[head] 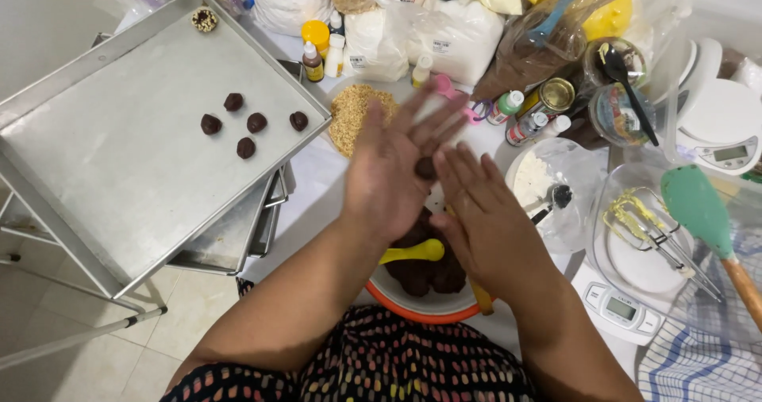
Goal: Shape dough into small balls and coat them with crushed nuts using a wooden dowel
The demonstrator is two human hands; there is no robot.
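left hand (394,172) fingers motion-blurred; dough ball (425,167) largely hidden between palms; bowl (429,307) partly covered by forearms; spatula (706,219) handle cut off at right edge.

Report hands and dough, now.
Left hand and right hand flat, dough ball pressed between palms. Dough bowl below. Nothing in the way.

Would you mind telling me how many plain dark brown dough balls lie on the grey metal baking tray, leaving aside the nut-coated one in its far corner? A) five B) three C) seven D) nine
A: five plain dark brown dough balls lie in a loose cluster on the grey metal baking tray, apart from the nut-coated ball in its far corner.
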